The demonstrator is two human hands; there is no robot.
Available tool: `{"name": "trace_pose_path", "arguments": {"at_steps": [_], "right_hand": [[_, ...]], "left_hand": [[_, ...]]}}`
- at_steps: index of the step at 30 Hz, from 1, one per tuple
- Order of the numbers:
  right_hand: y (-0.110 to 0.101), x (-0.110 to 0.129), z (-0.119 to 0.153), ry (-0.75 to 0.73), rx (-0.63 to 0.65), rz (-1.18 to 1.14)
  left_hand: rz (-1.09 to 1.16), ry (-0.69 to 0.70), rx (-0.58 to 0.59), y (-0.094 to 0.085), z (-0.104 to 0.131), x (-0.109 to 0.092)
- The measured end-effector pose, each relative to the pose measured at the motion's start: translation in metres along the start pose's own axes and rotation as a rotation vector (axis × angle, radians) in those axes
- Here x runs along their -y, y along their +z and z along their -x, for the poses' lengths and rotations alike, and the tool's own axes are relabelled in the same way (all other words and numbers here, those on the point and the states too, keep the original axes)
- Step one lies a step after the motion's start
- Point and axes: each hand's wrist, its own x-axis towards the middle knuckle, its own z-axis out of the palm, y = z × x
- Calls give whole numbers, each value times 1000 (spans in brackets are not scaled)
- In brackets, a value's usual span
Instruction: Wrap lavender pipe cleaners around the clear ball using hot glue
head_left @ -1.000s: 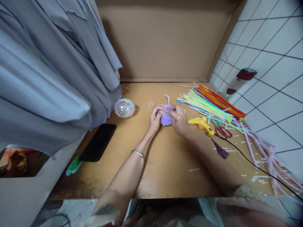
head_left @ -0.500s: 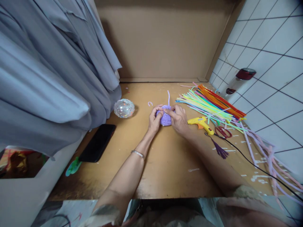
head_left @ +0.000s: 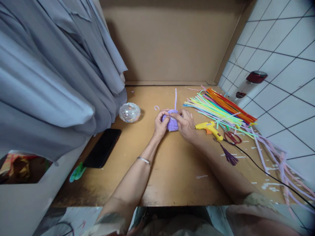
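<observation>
A small purple coiled piece [head_left: 173, 125], wound from fuzzy stems, is held between both hands over the middle of the table. One loose purple end [head_left: 175, 98] sticks up from its far side. My left hand [head_left: 161, 124] grips its left side, thumb and fingers bent around the edge. Across the top and right side lies my right hand [head_left: 185, 123], its fingers pressed on the upper rim. The fingertips overlap the piece and partly hide its top.
A clear faceted ball [head_left: 129, 112] and a black phone [head_left: 102, 148] lie at left. To the right are colourful fuzzy stems [head_left: 216, 108], a yellow glue gun [head_left: 209, 127] with a black cord, red-handled scissors [head_left: 232, 137] and a purple tassel [head_left: 229, 155]. A curled stem piece [head_left: 157, 108] sits beyond my hands.
The loose purple end now stands straighter and reaches a little farther up. Both hands keep nearly the same hold on the coiled piece.
</observation>
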Motion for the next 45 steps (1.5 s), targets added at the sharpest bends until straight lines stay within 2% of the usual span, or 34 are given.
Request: {"name": "trace_pose_path", "arguments": {"at_steps": [18,29,45], "right_hand": [[0,0,0,-28,31,36],[-2,4,0,-23,23,12],[-4,5,1,-51,34,-34]], "left_hand": [[97,-37,10,-2,0,7],[54,-7,4,0,1,1],[221,-91,-30,0,-3,3]]}}
